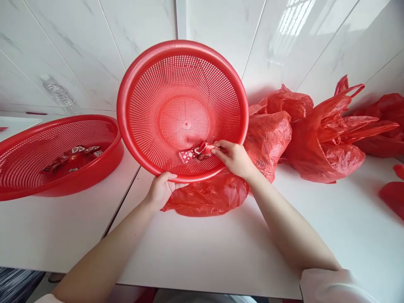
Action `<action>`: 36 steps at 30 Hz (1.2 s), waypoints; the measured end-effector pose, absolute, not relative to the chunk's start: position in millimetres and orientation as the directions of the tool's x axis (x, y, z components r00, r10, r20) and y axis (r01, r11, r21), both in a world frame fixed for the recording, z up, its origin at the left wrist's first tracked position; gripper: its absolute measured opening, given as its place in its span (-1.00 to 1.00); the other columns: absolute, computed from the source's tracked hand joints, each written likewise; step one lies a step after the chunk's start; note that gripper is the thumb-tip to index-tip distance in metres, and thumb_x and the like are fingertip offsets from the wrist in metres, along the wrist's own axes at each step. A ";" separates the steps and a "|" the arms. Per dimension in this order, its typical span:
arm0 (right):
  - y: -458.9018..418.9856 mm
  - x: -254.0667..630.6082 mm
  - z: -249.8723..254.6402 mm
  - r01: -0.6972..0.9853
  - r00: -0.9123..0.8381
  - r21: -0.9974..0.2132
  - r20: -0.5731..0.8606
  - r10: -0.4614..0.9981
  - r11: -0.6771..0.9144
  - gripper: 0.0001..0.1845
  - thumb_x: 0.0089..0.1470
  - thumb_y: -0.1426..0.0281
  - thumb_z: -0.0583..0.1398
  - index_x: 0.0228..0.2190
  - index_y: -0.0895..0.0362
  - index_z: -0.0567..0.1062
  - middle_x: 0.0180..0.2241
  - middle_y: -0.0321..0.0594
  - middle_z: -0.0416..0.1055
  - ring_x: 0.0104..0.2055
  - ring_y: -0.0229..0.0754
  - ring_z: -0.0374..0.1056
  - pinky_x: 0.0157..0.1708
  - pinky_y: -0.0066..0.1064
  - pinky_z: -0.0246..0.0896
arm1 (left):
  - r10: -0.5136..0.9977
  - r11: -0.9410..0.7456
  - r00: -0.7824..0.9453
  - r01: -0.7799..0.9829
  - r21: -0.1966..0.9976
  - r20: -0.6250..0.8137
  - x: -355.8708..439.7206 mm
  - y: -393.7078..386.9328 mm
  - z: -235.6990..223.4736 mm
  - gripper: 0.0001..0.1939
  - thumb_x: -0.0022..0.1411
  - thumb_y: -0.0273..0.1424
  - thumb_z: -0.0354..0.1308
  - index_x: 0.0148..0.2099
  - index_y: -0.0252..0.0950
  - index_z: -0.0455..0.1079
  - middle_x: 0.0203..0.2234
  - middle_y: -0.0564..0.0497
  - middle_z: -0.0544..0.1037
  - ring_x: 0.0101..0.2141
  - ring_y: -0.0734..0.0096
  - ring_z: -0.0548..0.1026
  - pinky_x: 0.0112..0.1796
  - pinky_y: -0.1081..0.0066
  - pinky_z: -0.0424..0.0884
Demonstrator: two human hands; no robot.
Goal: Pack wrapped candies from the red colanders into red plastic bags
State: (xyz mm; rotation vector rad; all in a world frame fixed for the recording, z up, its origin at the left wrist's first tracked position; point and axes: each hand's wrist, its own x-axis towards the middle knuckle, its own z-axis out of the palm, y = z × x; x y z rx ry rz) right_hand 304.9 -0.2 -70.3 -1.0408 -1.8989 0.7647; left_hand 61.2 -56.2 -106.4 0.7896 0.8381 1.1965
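A round red plastic sieve basket [176, 59] is tipped up on its edge, its open side facing me. My left hand [161, 190] grips its lower rim, fingers curled over the edge. My right hand [232, 157] reaches inside and pinches small red-and-white wrapped candies [195, 153] lying near the bottom rim. Under the basket lies a crumpled red plastic bag [208, 195] on the white table [205, 252].
A second red sieve basket [19, 189] sits flat at the left with several wrapped candies [74, 158] in it. More red plastic bags [322, 134] are heaped at the right against the tiled wall. Another red bag piece [393, 198] lies at the far right edge.
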 end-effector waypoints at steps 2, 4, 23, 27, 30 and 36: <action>-2.1 304.0 -65.1 0.072 -0.251 -0.972 0.200 0.947 0.225 -0.76 0.14 0.20 0.21 -0.29 0.12 0.45 -0.27 -0.20 0.50 -0.23 -0.17 0.45 -0.13 -0.23 0.45 | 0.981 0.185 0.144 -0.456 0.870 -0.133 60.1 -54.9 -107.4 -0.80 0.07 -0.48 0.10 -0.25 -0.40 0.49 -0.21 -0.16 0.60 0.01 -0.05 0.48 0.02 -0.09 0.40; -3.8 302.7 -60.5 -0.193 -0.287 -0.981 0.050 0.957 -0.007 -0.74 0.07 0.21 0.27 -0.30 0.14 0.45 -0.29 -0.20 0.51 -0.24 -0.20 0.47 -0.14 -0.27 0.48 | 0.981 0.186 0.132 -0.455 0.871 -0.141 59.4 -54.1 -108.2 -0.79 0.07 -0.48 0.10 -0.23 -0.39 0.48 -0.18 -0.16 0.60 0.02 -0.05 0.48 0.02 -0.08 0.40; -34.3 300.2 -46.1 0.397 -0.697 -0.798 0.060 0.714 0.454 -0.79 0.13 0.35 0.21 -0.19 0.13 0.54 -0.25 -0.22 0.55 -0.22 -0.18 0.47 -0.16 -0.33 0.37 | 0.990 0.143 0.080 -0.454 0.879 -0.120 57.9 -51.4 -105.9 -0.78 0.05 -0.48 0.13 -0.23 -0.38 0.51 -0.18 -0.15 0.61 -0.01 -0.07 0.50 0.02 -0.06 0.40; -27.3 299.3 -55.3 0.528 -0.552 -0.611 0.281 0.785 0.589 -0.78 0.22 0.44 0.08 -0.18 0.14 0.51 -0.23 -0.18 0.53 -0.22 -0.19 0.46 -0.16 -0.35 0.33 | 0.993 0.114 0.062 -0.460 0.881 -0.097 59.0 -51.3 -107.6 -0.77 0.04 -0.51 0.14 -0.20 -0.37 0.49 -0.13 -0.13 0.59 0.01 -0.04 0.49 0.04 -0.06 0.40; -17.1 296.6 -66.9 0.597 -0.510 -0.479 0.392 0.765 0.643 -0.73 0.21 0.50 0.06 -0.09 0.17 0.46 -0.12 -0.09 0.49 -0.09 -0.14 0.42 -0.08 -0.33 0.31 | 0.987 0.153 0.117 -0.471 0.869 -0.110 60.2 -53.1 -109.3 -0.75 0.05 -0.52 0.12 -0.18 -0.39 0.49 -0.13 -0.15 0.59 0.02 -0.05 0.48 0.03 -0.08 0.40; -8.3 286.8 -92.8 0.795 -0.494 -0.232 0.290 0.820 0.561 -0.62 0.20 0.35 0.15 0.03 0.18 0.43 0.15 0.03 0.32 0.09 0.10 0.32 0.06 -0.05 0.22 | 0.956 0.249 0.253 -0.450 0.857 -0.145 58.2 -54.2 -113.4 -0.66 0.03 -0.52 0.12 -0.11 -0.44 0.50 -0.14 -0.20 0.60 0.01 -0.12 0.48 0.01 -0.13 0.40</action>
